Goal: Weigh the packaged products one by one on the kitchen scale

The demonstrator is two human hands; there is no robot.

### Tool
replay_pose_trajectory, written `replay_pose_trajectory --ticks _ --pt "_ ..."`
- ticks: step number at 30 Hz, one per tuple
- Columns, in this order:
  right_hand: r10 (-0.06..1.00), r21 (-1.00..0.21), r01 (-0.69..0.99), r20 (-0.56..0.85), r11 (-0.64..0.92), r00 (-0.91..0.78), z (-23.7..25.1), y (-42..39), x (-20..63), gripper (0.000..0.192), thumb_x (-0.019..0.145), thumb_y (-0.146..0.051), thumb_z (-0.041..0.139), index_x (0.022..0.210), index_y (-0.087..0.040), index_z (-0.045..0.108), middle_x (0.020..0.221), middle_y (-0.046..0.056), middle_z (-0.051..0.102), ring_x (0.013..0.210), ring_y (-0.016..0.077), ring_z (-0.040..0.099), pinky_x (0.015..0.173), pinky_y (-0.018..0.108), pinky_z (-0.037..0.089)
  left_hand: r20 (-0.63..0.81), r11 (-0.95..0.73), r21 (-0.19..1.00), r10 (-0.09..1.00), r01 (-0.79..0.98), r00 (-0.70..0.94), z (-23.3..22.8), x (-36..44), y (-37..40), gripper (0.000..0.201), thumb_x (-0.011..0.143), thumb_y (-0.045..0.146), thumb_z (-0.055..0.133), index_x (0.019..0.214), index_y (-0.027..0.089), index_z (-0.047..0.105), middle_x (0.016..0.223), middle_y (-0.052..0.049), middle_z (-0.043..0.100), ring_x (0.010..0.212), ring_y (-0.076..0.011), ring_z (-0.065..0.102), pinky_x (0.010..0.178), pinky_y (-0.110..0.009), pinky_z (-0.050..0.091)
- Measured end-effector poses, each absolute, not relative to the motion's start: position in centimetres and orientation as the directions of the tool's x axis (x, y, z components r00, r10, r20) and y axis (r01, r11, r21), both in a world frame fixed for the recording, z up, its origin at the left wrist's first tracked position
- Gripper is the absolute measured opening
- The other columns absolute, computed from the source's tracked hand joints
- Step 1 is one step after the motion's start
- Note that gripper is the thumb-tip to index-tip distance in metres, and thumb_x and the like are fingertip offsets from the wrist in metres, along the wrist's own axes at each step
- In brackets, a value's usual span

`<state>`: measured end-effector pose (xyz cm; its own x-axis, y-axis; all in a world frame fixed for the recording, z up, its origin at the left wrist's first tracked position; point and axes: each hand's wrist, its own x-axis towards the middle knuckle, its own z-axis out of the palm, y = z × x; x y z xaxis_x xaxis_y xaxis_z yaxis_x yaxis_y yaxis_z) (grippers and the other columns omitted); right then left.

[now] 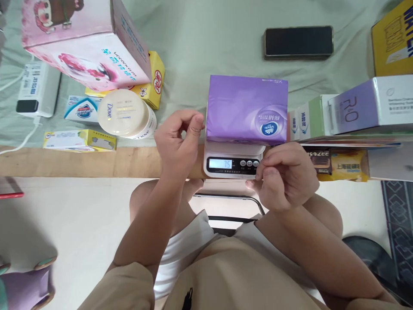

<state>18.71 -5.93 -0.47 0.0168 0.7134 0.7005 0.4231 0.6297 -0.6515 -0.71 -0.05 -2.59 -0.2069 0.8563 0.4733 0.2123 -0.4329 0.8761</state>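
Observation:
A purple pack of Vinda tissues [245,110] lies on a white kitchen scale [209,165] at the table's near edge. The scale's lit display [220,163] seems to read 75. My left hand [179,142] hovers just left of the pack, its fingers curled and the thumb against the index finger. To the right of the scale's buttons is my right hand [287,174], its thumb and fingers drawn together in a loose pinch. Nothing shows in either hand. My right fingertips overlap the scale's corner; whether they touch it I cannot tell.
On the left stand a big pink box [87,60], a Dove jar [124,113], a Safeguard soap box [82,108], small yellow boxes and a white power bank [38,90] with cables. A phone [298,41] lies behind. Toothpaste boxes [306,122] and snack packs [348,165] crowd the right.

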Motion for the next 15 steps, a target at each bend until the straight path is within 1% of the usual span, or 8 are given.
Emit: replay_pose_trajectory --ticks 3,5,7,8,10,12,13,15 --pt "0.705 -0.638 0.433 0.709 0.637 0.005 -0.4 -6.0 18.6 0.019 0.088 -0.006 0.051 0.093 -0.023 0.058 0.063 -0.001 0.054 0.061 0.0142 0.052 0.049 0.033 0.038 0.453 -0.423 0.888 0.871 0.181 -0.189 -3.2 -0.7 0.2 0.022 0.096 0.047 0.074 0.091 0.026 0.078 0.073 0.003 0.070 0.059 -0.0082 0.060 0.055 -0.024 0.048" --pt "0.703 -0.637 0.438 0.711 0.635 0.015 -0.3 -6.1 18.4 0.021 0.087 -0.006 0.051 0.093 -0.024 0.059 0.063 -0.001 0.054 0.059 0.0139 0.051 0.049 0.033 0.039 0.436 -0.412 0.898 0.877 0.154 -0.202 -3.4 -0.7 0.3 0.024 0.099 0.049 0.068 0.097 0.028 0.078 0.076 0.002 0.071 0.056 -0.0085 0.060 0.053 -0.025 0.047" --pt "0.695 -0.631 0.435 0.719 0.643 0.017 -0.2 -6.2 18.1 0.022 0.086 -0.005 0.051 0.092 -0.024 0.058 0.065 -0.001 0.057 0.060 0.0136 0.052 0.049 0.032 0.041 0.443 -0.422 0.896 0.868 0.135 -0.223 -3.3 -0.8 0.3 0.026 0.101 0.053 0.063 0.105 0.031 0.076 0.088 -0.001 0.075 0.064 -0.0112 0.065 0.059 -0.027 0.051" --pt "0.689 -0.624 0.432 0.725 0.651 0.008 -0.1 -6.2 17.9 0.021 0.085 -0.005 0.051 0.092 -0.023 0.058 0.067 -0.001 0.059 0.061 0.0133 0.054 0.050 0.031 0.042 0.457 -0.438 0.889 0.865 0.131 -0.209 -3.2 -1.0 0.4 0.029 0.100 0.057 0.063 0.112 0.033 0.075 0.100 -0.003 0.077 0.076 -0.0144 0.071 0.066 -0.029 0.055" --pt "0.676 -0.609 0.417 0.737 0.675 -0.019 0.1 -6.3 17.6 0.020 0.084 -0.005 0.052 0.093 -0.022 0.057 0.071 -0.001 0.062 0.064 0.0119 0.056 0.051 0.028 0.045 0.485 -0.472 0.872 0.869 0.127 -0.100 -2.9 -1.5 0.9 0.056 0.086 0.073 0.072 0.129 0.038 0.067 0.134 -0.006 0.071 0.114 -0.0247 0.072 0.086 -0.037 0.060" --pt "0.677 -0.617 0.389 0.735 0.684 -0.025 0.3 -6.2 17.5 0.020 0.083 -0.005 0.053 0.094 -0.021 0.056 0.074 -0.002 0.063 0.063 0.0095 0.055 0.052 0.024 0.045 0.460 -0.467 0.875 0.884 0.129 0.082 -2.7 -2.2 1.9 0.094 0.065 0.080 0.084 0.145 0.043 0.054 0.162 -0.007 0.051 0.147 -0.0348 0.053 0.109 -0.046 0.055" --pt "0.681 -0.626 0.378 0.732 0.682 -0.016 0.4 -6.1 17.4 0.020 0.083 -0.005 0.053 0.094 -0.021 0.055 0.074 -0.002 0.063 0.063 0.0086 0.054 0.051 0.022 0.044 0.430 -0.454 0.882 0.886 0.128 0.174 -2.7 -2.5 2.6 0.109 0.056 0.079 0.090 0.150 0.045 0.047 0.168 -0.006 0.043 0.155 -0.0376 0.044 0.116 -0.050 0.050" --pt "0.680 -0.639 0.357 0.733 0.681 0.012 0.5 -5.9 17.4 0.020 0.083 -0.005 0.053 0.094 -0.021 0.055 0.075 -0.001 0.062 0.062 0.0080 0.053 0.051 0.021 0.043 0.368 -0.418 0.900 0.880 0.121 0.301 -2.7 -3.2 4.2 0.126 0.045 0.071 0.099 0.154 0.047 0.041 0.170 -0.004 0.040 0.159 -0.0406 0.036 0.125 -0.056 0.043"
